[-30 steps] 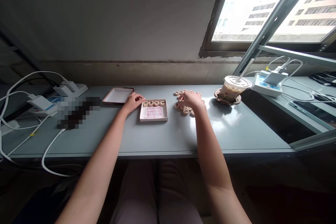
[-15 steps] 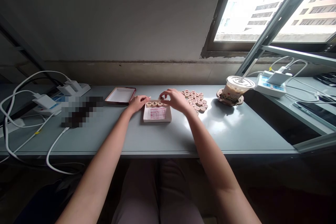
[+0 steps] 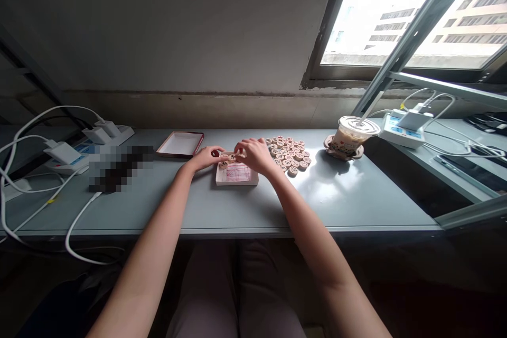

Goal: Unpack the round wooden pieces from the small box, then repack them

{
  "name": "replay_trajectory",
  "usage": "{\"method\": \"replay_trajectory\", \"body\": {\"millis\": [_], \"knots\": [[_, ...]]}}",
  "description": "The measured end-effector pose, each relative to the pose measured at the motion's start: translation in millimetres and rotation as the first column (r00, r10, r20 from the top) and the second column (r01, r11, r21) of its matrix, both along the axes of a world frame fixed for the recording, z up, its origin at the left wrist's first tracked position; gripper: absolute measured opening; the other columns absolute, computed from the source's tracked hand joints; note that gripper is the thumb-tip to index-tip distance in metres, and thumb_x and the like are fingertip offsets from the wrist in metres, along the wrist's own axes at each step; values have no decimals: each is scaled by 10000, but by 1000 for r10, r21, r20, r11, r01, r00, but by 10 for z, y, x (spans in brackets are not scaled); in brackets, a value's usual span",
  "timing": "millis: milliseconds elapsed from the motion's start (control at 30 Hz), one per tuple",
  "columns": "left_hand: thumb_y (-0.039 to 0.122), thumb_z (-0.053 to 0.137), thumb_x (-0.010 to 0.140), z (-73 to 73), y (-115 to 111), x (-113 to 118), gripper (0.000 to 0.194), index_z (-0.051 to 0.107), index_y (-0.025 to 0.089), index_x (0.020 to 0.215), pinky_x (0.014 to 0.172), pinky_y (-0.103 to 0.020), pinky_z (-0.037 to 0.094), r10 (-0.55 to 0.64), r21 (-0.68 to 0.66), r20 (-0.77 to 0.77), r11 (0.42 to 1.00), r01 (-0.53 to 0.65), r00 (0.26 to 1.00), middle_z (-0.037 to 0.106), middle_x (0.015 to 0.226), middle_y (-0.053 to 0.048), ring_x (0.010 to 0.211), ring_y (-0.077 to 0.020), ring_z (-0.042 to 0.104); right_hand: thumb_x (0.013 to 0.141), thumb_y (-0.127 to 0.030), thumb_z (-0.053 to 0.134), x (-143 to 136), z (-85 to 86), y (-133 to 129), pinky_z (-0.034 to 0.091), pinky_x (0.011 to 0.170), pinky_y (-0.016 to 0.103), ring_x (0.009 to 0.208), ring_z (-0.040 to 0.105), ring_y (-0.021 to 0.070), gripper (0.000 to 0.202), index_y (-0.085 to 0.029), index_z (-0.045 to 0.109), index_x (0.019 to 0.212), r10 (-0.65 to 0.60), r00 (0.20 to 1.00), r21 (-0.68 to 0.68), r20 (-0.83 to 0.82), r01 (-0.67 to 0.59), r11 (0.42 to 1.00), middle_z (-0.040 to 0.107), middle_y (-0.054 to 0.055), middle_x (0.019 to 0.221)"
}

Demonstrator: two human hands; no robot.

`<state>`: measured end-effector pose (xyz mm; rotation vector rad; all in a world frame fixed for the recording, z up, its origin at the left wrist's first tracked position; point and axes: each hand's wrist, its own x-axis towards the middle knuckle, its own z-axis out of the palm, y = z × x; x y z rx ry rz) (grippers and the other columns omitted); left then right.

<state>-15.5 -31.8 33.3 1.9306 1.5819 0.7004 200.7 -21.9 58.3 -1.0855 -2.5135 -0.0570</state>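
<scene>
A small white box (image 3: pixel 236 175) with red-lined paper inside sits on the grey table. A row of round wooden chess pieces (image 3: pixel 225 161) lies along its far edge. My left hand (image 3: pixel 206 157) rests at the box's far left corner, fingertips touching the row. My right hand (image 3: pixel 255 154) is over the box's far right part, fingers curled at the row's right end; whether it pinches a piece is hidden. A pile of several wooden pieces (image 3: pixel 291 152) lies just right of my right hand.
The box's lid (image 3: pixel 180 144) lies open-side up to the left. A lidded drink cup (image 3: pixel 352 135) stands on a coaster at the right. Power strips with chargers and white cables (image 3: pixel 63 153) crowd the left; another power strip (image 3: pixel 404 125) sits on the right shelf.
My right hand moved left from the loose pile to the far edge of the box. My left hand shifted slightly right onto the row of pieces.
</scene>
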Motion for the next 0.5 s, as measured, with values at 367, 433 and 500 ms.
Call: {"method": "replay_trajectory", "body": {"millis": [367, 433, 500], "knots": [[579, 670, 604, -75, 43, -52, 583, 643, 190, 1038, 600, -262, 385, -40, -19, 0, 999, 40, 999, 580, 774, -28, 709, -179, 539, 830, -149, 451, 524, -145, 298, 277, 890, 447, 1021, 448, 305, 263, -152, 685, 950, -480, 849, -27, 221, 497, 867, 592, 184, 1049], [579, 655, 623, -85, 48, -54, 570, 646, 189, 1038, 603, -261, 388, -42, -7, -7, 999, 42, 999, 585, 784, -32, 719, -181, 544, 810, -109, 470, 490, -121, 276, 273, 890, 424, 1004, 466, 286, 247, -154, 682, 928, -472, 850, -31, 234, 492, 870, 609, 169, 994], [578, 635, 647, -84, 36, -39, 553, 646, 186, 1037, 611, -262, 395, -24, -3, -6, 1000, 24, 1000, 600, 797, -36, 731, -185, 553, 802, -87, 472, 471, -88, 262, 273, 890, 409, 991, 489, 269, 260, -155, 678, 946, -469, 857, -51, 213, 489, 871, 626, 155, 969]]}}
